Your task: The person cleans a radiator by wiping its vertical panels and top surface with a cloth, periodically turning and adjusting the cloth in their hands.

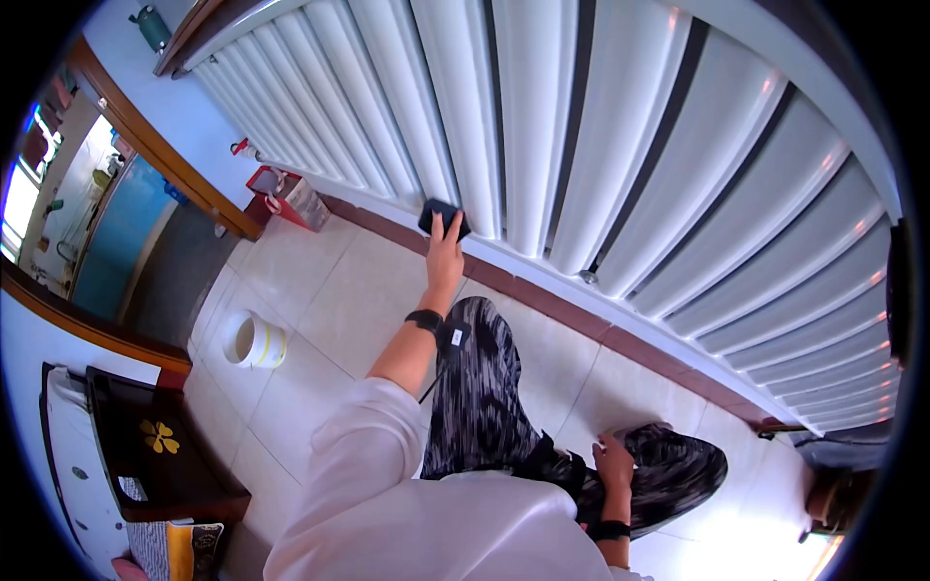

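My left hand (445, 254) is stretched toward the foot of the white radiator (475, 126), its fingers pressed on a dark pad or cloth (445, 219). The dark item touches the radiator's lower edge. A black band with a small device and a cable sits at my left wrist. My right hand (614, 462) rests by my bent knee in black and grey patterned trousers (668, 465); its fingers are curled, and nothing shows in them.
A white bucket (255, 341) stands on the tiled floor (329, 310) at the left. A red and white box (291, 201) is near the radiator's far end. Beyond it lies a doorway. Dark furniture (160, 455) stands at the lower left.
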The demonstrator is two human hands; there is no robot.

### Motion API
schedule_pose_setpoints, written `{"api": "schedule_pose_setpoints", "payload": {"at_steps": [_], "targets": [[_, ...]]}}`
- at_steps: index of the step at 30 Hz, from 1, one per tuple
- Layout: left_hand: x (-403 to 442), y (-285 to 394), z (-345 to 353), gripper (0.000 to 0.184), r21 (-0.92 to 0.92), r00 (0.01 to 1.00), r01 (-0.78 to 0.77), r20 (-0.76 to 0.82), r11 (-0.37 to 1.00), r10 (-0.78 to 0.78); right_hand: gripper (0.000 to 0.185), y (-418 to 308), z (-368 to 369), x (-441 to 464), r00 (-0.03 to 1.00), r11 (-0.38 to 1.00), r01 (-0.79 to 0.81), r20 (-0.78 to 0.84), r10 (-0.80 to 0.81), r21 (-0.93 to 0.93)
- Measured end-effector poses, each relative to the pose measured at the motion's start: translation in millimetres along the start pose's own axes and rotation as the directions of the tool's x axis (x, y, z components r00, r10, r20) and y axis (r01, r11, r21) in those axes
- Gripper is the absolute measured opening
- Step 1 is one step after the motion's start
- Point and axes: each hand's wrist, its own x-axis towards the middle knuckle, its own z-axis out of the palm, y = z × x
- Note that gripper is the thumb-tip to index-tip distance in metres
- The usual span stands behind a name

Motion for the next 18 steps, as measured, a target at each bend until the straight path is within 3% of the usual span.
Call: {"api": "schedule_pose_setpoints", "payload": {"at_steps": [2, 3, 5, 7, 9, 11, 13, 17, 18], "targets": [[-16.4, -6.9, 5.9, 0.051, -0.142, 0.927, 0.319, 0.251, 0.937, -0.278, 0.031, 3.2, 1.6, -1.8, 1.000, 1.000, -0.002, -0.011, 0.002, 0.013], [-14.6, -8.2, 7.6, 0.051, -0.150, 0.928, 0.315, 0.253, 0.937, -0.272, 0.031, 4.2, 1.2, -3.3, 1.000, 1.000, 0.000, -0.017, 0.001, 0.024], [-6.2, -15.4, 9.1, 0.047, -0.171, 0.971, 0.233, 0.098, 0.957, -0.219, 0.032, 3.5, 0.3, -9.3, 1.000, 1.000, -0.015, -0.018, 0.015, 0.010], [28.6, 22.2, -28.9, 0.044, -0.166, 0.994, 0.052, -0.085, 0.985, -0.067, 0.032, -0.6, -0.6, -2.1, 0.999, 1.000, -0.014, -0.028, 0.014, -0.002], [67.0, 64.6, -69.4, 0.044, -0.215, 0.992, -0.035, -0.127, 0.976, 0.007, 0.033, 2.1, 0.8, -3.7, 0.999, 0.999, -0.033, 0.014, 0.033, -0.028], [97.9, 83.9, -87.9, 0.053, -0.101, 0.960, -0.189, -0.226, 0.977, 0.163, 0.034, 3.6, 2.8, -0.8, 1.000, 0.999, -0.027, 0.011, 0.027, -0.046], [105.0, 80.9, -88.7, 0.055, -0.121, 0.970, -0.130, -0.221, 0.984, 0.101, 0.034, 1.8, 2.1, 1.7, 1.000, 0.998, -0.024, 0.008, 0.024, -0.057], [72.1, 52.6, -67.7, 0.055, -0.036, 0.977, -0.147, -0.163, 0.989, 0.139, 0.033, 1.0, 2.2, 1.3, 1.000, 1.000, -0.021, 0.012, 0.021, 0.005], [60.2, 42.5, -60.7, 0.055, -0.039, 0.989, -0.118, -0.089, 0.992, 0.114, 0.034, 1.5, 1.6, 2.2, 0.999, 1.000, -0.018, 0.029, 0.019, -0.004]]}}
